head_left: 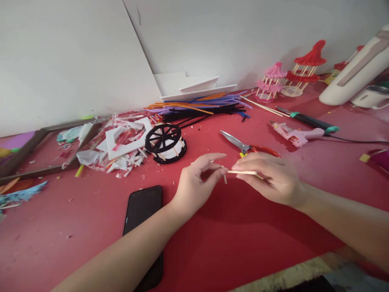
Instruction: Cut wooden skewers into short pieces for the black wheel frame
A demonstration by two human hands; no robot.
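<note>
My left hand (pixel 197 182) and my right hand (pixel 267 176) meet above the red table (pixel 231 235) near its middle. Both pinch a thin wooden stick (pixel 243 172) that lies level between them. The right fingers are wrapped round its right end, and the left thumb and fingers pinch its left end, where a short stick piece (pixel 225 178) hangs down. Red-handled scissors (pixel 247 146) lie just behind the hands. A black and white wheel model (pixel 165 142) stands to the left of them.
A black phone (pixel 142 219) lies under my left forearm. A pink glue gun (pixel 293 134), a bundle of coloured pipe cleaners (pixel 200 106), white foam scraps (pixel 121 148), two small pagoda models (pixel 291 75) and a white appliance (pixel 355 71) line the back.
</note>
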